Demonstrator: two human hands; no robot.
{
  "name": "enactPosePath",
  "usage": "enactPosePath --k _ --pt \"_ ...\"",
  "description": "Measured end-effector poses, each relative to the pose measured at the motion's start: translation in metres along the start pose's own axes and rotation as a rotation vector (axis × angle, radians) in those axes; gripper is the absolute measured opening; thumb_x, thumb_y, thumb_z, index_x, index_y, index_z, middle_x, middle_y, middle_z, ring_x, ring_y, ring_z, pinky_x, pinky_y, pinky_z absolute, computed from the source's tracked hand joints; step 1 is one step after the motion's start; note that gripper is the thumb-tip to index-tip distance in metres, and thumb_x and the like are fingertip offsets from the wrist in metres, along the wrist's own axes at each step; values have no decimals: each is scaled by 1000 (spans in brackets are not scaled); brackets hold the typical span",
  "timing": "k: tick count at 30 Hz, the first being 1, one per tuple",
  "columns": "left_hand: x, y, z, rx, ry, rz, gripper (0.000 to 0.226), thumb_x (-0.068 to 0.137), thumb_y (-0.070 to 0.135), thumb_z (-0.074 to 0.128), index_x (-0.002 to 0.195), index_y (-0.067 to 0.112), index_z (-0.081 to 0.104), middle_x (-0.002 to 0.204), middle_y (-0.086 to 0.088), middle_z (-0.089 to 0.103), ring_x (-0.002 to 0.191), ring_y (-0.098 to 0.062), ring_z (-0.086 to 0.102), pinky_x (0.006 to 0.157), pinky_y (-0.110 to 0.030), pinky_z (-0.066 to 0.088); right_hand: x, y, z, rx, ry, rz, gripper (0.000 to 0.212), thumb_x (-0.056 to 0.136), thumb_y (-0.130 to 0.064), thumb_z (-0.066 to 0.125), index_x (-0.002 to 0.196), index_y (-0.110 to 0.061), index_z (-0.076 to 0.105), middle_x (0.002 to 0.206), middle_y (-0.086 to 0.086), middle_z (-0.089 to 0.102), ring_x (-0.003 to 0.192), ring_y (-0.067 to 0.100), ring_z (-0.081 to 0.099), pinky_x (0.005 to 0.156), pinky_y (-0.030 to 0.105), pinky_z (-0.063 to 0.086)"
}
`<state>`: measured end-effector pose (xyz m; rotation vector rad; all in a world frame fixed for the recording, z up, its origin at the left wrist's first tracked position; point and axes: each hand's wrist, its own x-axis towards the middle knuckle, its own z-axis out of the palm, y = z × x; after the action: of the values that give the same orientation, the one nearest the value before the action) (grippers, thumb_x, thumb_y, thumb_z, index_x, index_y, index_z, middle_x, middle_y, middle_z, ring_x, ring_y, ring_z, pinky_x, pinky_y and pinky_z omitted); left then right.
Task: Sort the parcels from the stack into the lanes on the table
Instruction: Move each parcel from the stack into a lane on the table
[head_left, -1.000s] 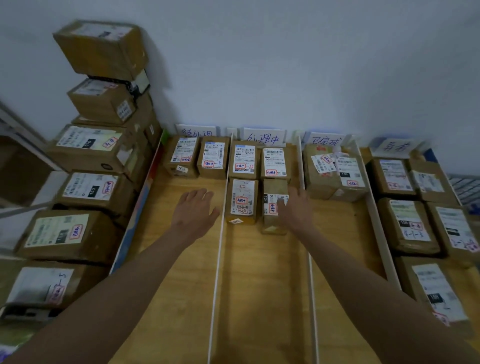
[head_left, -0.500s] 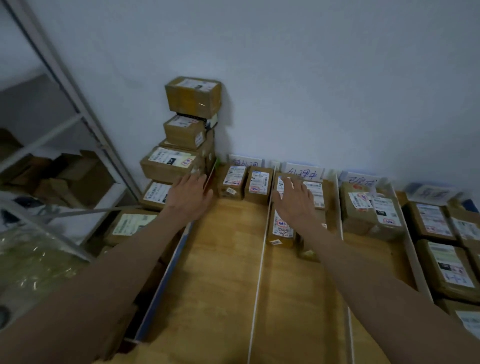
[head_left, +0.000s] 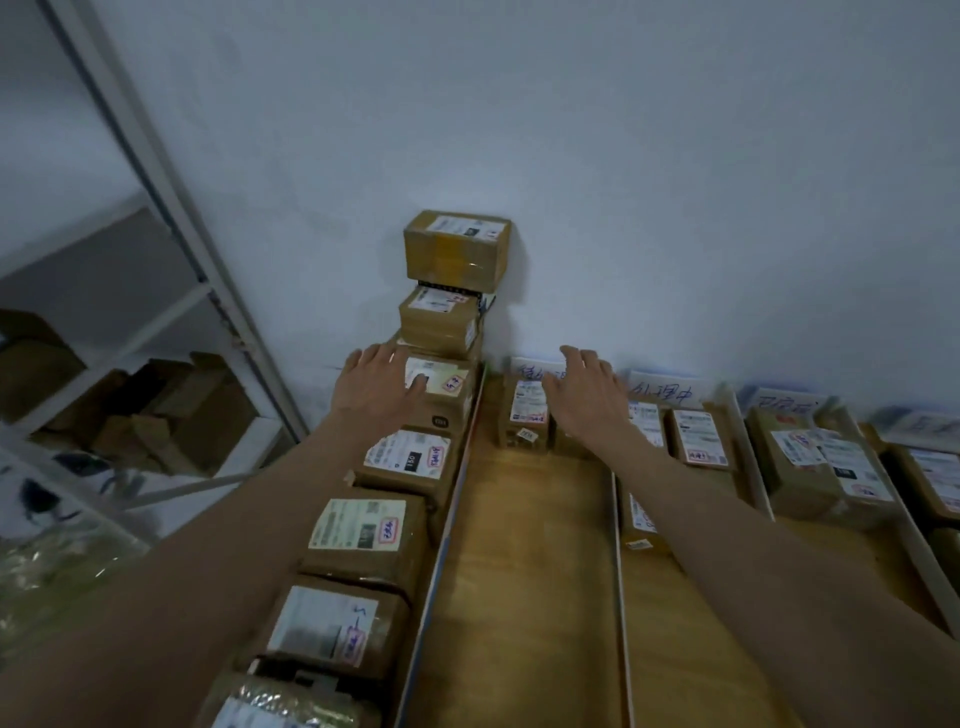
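Two hands reach out, fingers spread, holding nothing: left hand (head_left: 376, 387) over the stack (head_left: 441, 332), right hand (head_left: 584, 397) above a parcel (head_left: 527, 410) lying lengthwise in its lane.

Wooden table (head_left: 524, 571), split into lanes by thin white dividers (head_left: 618, 545). Labelled cardboard parcels (head_left: 696, 439) sit at the far ends of the lanes, handwritten lane signs (head_left: 662, 392) stand against the wall, their writing too blurred to read.
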<state>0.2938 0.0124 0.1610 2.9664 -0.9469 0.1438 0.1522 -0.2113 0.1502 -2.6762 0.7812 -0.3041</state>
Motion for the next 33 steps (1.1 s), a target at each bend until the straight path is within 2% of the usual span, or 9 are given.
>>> enactPosePath --k 11,19,23,26,29,33 --pt "122 -59 -23 -2 108 65 58 102 47 31 150 14 36 156 -8 36 143 -25 33 120 -43 19 108 -73 9 -16 40 32 53 101 -39 37 146 -12 35 144 14 44 130 33 43 106 46 36" --pt "220 -63 -26 1 146 64 59 102 49 32 148 12 36 153 -10 40 140 -29 38 118 -46 24 200 -84 5 5 71 67 51 104 -41 33 143 -9 38 140 16 46 127 34 45 101 46 39" --pt "261 -57 -29 -45 183 42 61 102 50 28 144 8 40 145 -14 47 133 -33 44 113 -47 30 240 -93 4 135 73 145 53 104 -45 28 138 -6 40 136 18 49 124 35 48 99 48 40" --pt "280 -47 -26 -203 138 -63 63 102 53 28 141 5 41 140 -18 49 126 -36 48 104 -47 38 261 -101 9 333 7 255 56 104 -46 28 140 -5 38 137 18 49 123 34 50 97 43 42" --pt "289 -35 -13 -457 63 -214 64 101 55 32 142 6 37 138 -18 50 123 -36 51 96 -46 43 270 -105 20 509 -76 352 54 105 -42 30 141 -3 41 136 17 52 120 33 53 96 38 45" --pt "287 -20 -3 -730 65 -331 56 102 48 38 140 7 37 135 -17 53 117 -35 54 81 -38 41 269 -105 28 727 -89 409 49 106 -38 30 139 -6 45 131 13 54 111 28 56 100 42 50"
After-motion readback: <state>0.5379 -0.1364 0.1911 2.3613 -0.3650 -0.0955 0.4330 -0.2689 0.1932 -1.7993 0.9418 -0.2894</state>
